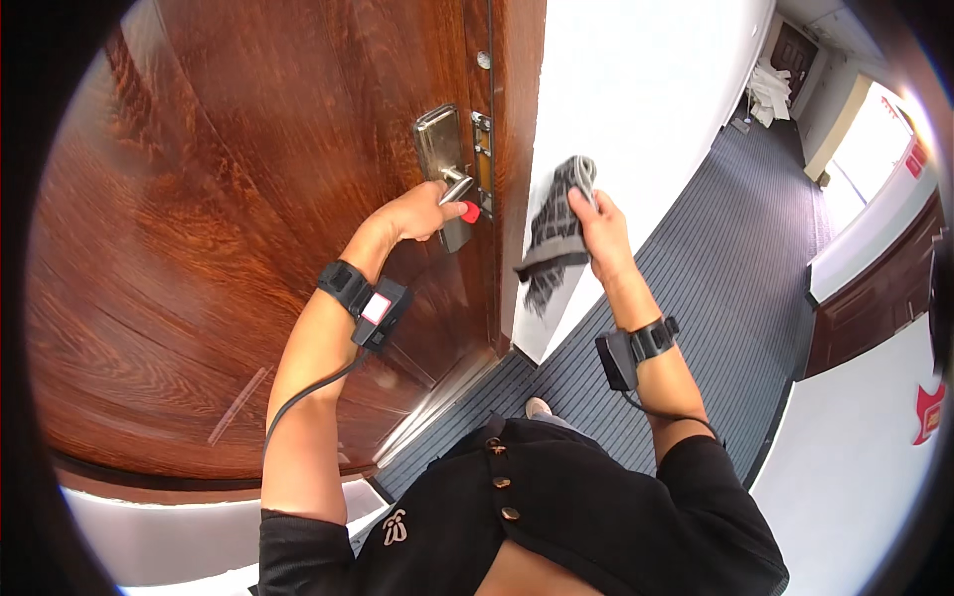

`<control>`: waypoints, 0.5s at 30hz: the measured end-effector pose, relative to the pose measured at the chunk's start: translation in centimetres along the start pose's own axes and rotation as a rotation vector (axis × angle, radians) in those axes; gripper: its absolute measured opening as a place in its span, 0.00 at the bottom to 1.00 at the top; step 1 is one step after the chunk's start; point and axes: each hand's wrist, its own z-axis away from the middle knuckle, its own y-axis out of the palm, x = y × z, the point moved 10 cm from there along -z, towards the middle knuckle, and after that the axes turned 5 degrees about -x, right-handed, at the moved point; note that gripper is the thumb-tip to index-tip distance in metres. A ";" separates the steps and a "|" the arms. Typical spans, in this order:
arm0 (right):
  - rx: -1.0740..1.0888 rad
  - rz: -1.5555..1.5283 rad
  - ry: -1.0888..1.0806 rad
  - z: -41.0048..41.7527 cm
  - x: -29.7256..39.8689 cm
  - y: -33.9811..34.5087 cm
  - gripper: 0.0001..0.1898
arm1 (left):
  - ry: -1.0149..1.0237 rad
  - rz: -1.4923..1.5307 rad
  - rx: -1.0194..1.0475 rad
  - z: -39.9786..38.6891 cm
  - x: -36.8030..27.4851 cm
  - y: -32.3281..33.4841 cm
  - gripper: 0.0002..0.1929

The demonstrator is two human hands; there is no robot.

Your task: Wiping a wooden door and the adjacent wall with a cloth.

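Observation:
My left hand (421,212) is at the lever handle (457,189) of a brown wood-grain door (246,223), its fingers around the lever's end. A red key head or tag (470,212) shows at the thumb, just below the lever; what it is fixed to is hidden. Behind the hand, a metal lock plate (440,141) runs up the door near its edge. My right hand (604,227) grips a folded grey and black checked cloth (559,223) with a frayed edge, held in front of the white wall, apart from the door.
Metal latch fittings (483,160) line the door's edge beside the brown frame (516,112). A corridor with striped dark carpet (693,246) runs off to the upper right, past another brown door (872,298). White material (769,93) is heaped at its far end. A bright opening (868,149) lies on the right.

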 end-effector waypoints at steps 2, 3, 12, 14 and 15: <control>0.020 -0.034 -0.091 -1.4 2.7 1.6 0.11 | 0.010 0.070 0.017 -0.1 0.1 0.3 0.15; 0.026 -0.072 -0.125 -1.9 4.2 2.5 0.11 | 0.018 0.138 0.034 -0.1 0.1 0.6 0.14; -0.081 0.508 -1.161 -2.5 15.1 11.8 0.22 | 0.179 0.014 -0.156 -0.3 -0.8 -0.6 0.14; -0.276 0.617 -1.320 -2.3 14.3 12.6 0.25 | 0.119 -0.007 -0.113 -0.1 -1.2 -0.2 0.18; -0.337 0.636 -1.344 -1.9 13.6 13.1 0.26 | 0.111 -0.007 -0.119 0.1 -0.6 -0.5 0.18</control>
